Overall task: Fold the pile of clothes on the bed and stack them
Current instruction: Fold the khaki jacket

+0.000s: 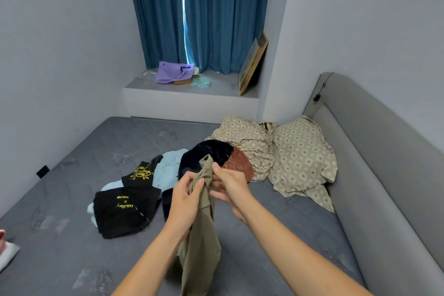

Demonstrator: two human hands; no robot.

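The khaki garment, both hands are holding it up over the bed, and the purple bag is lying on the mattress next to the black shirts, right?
Not quite. The purple bag sits on the window ledge by the curtain, as the head view shows. Both the left hand and right hand do hold the khaki garment over the bed.

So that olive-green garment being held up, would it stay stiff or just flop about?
Probably floppy: the olive garment hangs limp below the left hand and right hand, bunching where the fingers pinch it. It looks thin, so likely light. Pushed along the bed, it would probably crumple rather than slide.
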